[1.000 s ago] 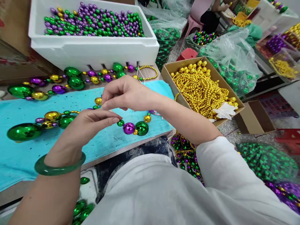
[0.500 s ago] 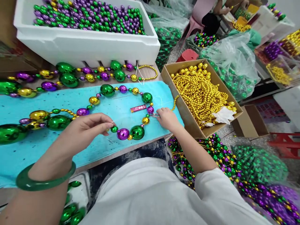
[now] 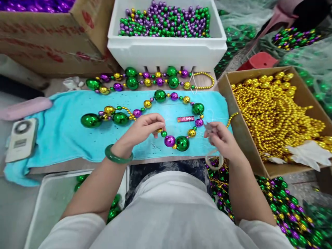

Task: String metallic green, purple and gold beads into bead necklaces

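Note:
A strand of green, purple and gold beads (image 3: 160, 95) curls over the turquoise towel (image 3: 64, 135). My left hand (image 3: 144, 128), with a green bangle on the wrist, pinches the strand's end beside a small green bead (image 3: 163, 133). My right hand (image 3: 220, 138) is closed on a small clear thing, possibly scissors, just right of the strand's purple and gold beads. A small red lighter (image 3: 185, 119) lies on the towel between my hands.
A white foam box (image 3: 166, 52) of mixed beads stands behind the towel, with another finished strand (image 3: 145, 81) before it. A cardboard box (image 3: 240, 131) of gold bead chains sits at right. A white device (image 3: 21, 138) lies at left. Bead piles cover the floor at lower right.
The view has swung left and down. My right hand left the strand's right side and rose with a small clear thing pinched in it. My left hand kept its pinch on the strand's end.

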A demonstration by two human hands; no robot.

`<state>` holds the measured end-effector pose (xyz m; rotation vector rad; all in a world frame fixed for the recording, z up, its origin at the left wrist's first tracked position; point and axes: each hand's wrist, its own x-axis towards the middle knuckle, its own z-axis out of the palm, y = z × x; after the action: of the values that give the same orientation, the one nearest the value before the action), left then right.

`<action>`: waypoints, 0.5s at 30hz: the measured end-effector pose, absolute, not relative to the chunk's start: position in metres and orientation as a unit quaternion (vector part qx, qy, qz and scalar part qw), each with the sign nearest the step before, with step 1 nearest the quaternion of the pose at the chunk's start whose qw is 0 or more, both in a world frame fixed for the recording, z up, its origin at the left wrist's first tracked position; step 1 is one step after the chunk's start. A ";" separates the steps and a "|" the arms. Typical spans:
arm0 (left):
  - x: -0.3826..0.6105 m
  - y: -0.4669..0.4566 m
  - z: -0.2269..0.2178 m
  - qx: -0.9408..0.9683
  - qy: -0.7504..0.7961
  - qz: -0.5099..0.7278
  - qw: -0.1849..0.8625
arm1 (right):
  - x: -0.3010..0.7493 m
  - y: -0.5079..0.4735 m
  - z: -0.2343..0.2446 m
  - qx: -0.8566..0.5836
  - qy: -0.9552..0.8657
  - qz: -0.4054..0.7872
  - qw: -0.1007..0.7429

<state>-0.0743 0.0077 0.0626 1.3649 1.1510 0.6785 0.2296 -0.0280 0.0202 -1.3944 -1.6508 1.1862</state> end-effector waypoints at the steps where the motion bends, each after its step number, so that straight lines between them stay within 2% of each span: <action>1: -0.073 0.008 0.062 0.585 0.484 0.289 0.584 | 0.215 -0.028 0.024 -0.492 -0.638 0.492 0.329; 5: -0.073 0.006 0.061 0.593 0.464 0.290 0.591 | 0.163 -0.017 0.034 -0.414 -0.648 0.573 0.284; 15: -0.075 0.005 0.059 0.599 0.477 0.306 0.566 | 0.134 0.004 0.022 -0.448 -0.565 0.640 0.264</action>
<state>-0.0749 0.0054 0.0592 1.4085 1.1204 0.7205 0.1342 0.0044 0.0222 -1.2114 -1.5285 1.7313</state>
